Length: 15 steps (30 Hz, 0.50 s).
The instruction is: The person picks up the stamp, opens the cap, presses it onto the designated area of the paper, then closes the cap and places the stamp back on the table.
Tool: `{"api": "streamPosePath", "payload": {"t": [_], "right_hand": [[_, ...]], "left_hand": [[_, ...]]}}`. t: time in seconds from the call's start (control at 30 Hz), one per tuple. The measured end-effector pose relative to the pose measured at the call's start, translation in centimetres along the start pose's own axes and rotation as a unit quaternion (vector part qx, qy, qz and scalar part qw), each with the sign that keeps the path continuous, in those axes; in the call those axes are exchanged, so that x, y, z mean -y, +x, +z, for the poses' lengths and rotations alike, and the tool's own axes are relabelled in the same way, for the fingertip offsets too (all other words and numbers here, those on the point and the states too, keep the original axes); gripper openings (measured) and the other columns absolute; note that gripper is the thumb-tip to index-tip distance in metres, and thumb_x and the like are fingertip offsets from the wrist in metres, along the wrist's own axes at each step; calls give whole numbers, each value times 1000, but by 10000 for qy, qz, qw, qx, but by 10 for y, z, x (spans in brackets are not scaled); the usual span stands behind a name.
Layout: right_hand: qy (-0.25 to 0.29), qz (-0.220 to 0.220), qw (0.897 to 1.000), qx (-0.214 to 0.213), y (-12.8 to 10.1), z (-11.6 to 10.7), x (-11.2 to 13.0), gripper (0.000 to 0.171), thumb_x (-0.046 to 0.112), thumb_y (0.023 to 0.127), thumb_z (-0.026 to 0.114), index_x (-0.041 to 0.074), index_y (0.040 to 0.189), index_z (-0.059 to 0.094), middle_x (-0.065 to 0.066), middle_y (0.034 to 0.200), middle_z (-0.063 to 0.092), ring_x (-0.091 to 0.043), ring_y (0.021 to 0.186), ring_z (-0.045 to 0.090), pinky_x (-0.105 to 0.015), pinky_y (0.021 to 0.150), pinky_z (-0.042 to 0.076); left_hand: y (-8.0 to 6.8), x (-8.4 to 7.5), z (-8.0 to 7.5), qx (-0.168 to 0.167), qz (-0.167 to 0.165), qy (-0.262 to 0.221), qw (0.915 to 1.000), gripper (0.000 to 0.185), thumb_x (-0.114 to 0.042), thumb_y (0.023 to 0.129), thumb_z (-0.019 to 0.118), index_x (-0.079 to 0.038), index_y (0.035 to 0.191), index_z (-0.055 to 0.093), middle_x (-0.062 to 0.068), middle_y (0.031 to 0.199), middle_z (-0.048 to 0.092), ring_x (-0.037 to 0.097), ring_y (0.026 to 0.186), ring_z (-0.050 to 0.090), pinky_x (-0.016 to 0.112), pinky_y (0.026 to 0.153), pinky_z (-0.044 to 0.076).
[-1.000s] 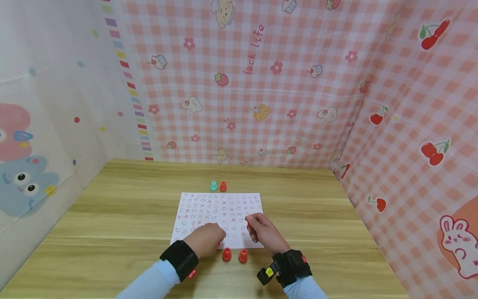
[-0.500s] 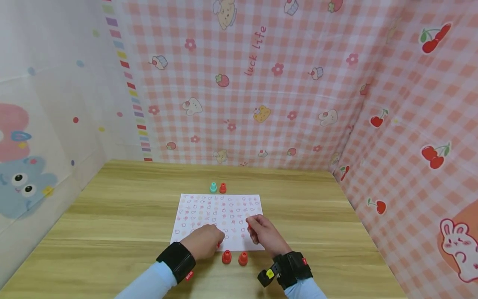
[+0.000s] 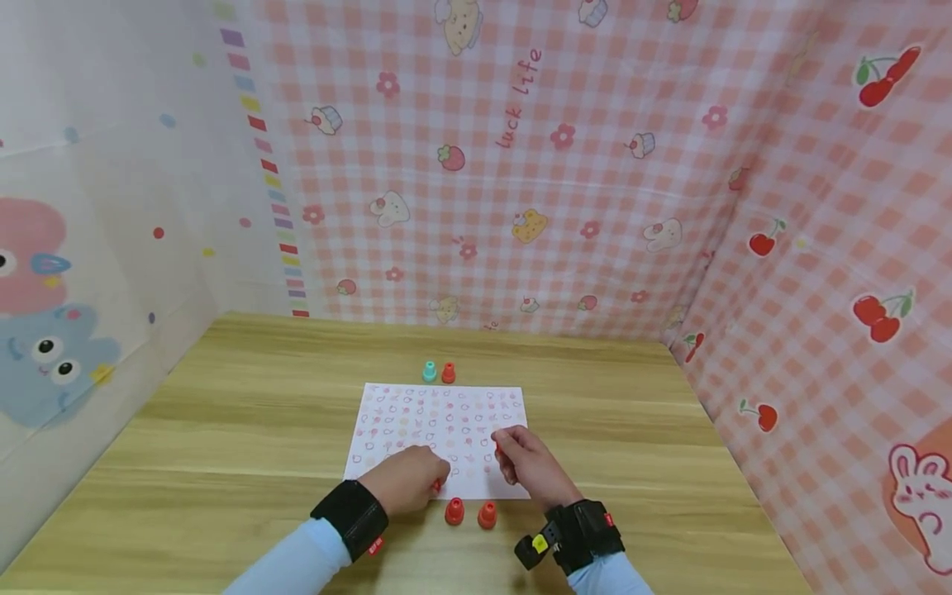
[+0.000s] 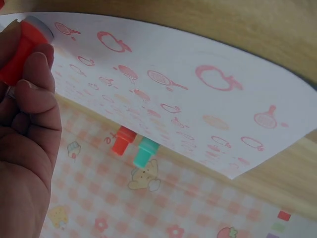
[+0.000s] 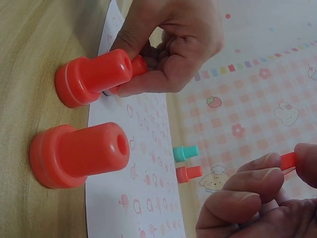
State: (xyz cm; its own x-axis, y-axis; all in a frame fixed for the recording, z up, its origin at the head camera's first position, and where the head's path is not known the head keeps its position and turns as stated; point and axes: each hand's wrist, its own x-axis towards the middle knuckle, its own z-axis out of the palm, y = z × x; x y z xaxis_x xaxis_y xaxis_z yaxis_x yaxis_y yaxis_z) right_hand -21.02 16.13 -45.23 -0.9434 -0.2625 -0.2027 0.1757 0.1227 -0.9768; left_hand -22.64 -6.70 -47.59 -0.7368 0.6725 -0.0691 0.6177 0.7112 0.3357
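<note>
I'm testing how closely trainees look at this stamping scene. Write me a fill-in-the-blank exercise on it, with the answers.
1. The left hand pinches a small ____ stamp against the stamped sheet.
2. Between the wrists, at the sheet's near edge, stand ____ red stamps.
3. Beyond the sheet's far edge, a red stamp stands beside a ____ one.
4. The right hand pinches a thin ____ piece.

Missing words: red; two; teal; red

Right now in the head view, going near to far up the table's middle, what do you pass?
Two red stamps → stamped sheet → teal stamp and red stamp side by side → checked backdrop.
</note>
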Motion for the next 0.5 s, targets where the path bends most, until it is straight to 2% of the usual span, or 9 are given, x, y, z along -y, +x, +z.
{"api": "streamPosePath", "payload": {"t": [0.33,0.5], "right_hand": [[16,-43,10000,42,0,-2,-1,32,31,105,48,2,116,51,-4,86,48,-18,74,46,-28,67,39],[21,-42,10000,35,-1,-2,-2,32,31,105,49,1,115,51,-4,85,48,-18,74,46,-28,67,39]], "left_hand": [[7,-8,-2,8,175,653,9977,8,-10,84,77,-13,85,70,-7,65,53,12,60,46,26,64,44],[4,-7,0,-38,186,651,9977,7,-11,85,76,-13,85,70,-7,64,53,12,60,45,26,63,43]]}}
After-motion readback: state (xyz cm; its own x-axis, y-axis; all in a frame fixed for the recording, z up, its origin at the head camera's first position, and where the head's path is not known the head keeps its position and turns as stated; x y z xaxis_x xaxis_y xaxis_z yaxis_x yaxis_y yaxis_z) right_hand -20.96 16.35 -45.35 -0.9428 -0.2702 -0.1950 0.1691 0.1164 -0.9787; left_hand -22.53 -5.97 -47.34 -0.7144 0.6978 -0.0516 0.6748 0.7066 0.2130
